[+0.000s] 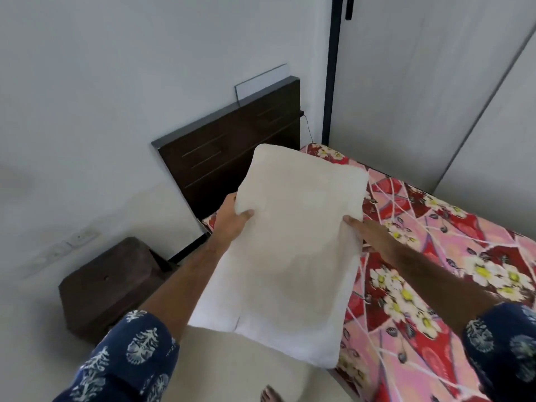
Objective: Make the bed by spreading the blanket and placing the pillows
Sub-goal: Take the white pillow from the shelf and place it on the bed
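While both hands' fingers grip it, cream pillow (290,242) above floral blanket (435,256)

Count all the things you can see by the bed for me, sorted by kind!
Pillow: 1
Flowery blanket: 1
Headboard: 1
Bedside table: 1
Hands: 2, left hand and right hand, both gripping the pillow
Total: 6
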